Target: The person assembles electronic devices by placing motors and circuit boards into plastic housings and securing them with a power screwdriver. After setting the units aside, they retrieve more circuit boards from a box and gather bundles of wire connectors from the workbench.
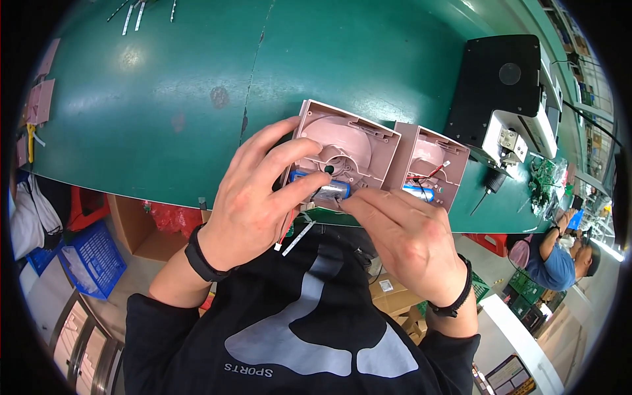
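Note:
A pink plastic housing (359, 141) with a round hollow inside lies tilted at the bench's near edge. My left hand (253, 187) is closed round its left side, fingers reaching over the interior. A blue cylindrical battery (337, 190) lies along the housing's near side, partly covered by the left fingers. A red wire with a white connector (278, 247) hangs below that hand. My right hand (411, 240) has its fingers pressed together at the battery's right end; what they pinch is hidden. Just right stands a second pink housing (454, 155) with another blue battery (419, 193) and a red wire.
A black-and-white machine (503, 85) stands on the green bench (178, 85) to the right. Pale strips (133, 18) lie at the far left, more pink parts (41, 102) at the left edge. A blue crate (93, 260) sits below. Another person (559, 263) works at far right.

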A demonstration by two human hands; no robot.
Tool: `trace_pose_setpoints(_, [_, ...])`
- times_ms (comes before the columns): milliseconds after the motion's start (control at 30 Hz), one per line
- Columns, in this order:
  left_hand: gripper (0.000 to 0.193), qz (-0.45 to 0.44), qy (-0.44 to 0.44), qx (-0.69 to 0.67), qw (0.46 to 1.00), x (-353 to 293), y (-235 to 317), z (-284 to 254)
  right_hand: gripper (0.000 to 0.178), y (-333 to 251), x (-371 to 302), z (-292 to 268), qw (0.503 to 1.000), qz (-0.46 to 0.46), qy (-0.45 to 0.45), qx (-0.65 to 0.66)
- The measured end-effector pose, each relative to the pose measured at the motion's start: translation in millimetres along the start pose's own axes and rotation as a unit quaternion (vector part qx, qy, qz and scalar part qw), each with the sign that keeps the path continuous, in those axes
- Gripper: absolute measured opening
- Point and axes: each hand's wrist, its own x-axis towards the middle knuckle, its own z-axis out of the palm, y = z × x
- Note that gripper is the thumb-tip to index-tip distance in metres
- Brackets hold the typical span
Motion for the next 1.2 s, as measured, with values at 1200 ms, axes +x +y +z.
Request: trace_pose_setpoints(1200, [0.029,-0.002,0.009,0.008,1.000,0,1,2,0.018,-5,7,-1,0.999,0.040,0.016,0.021])
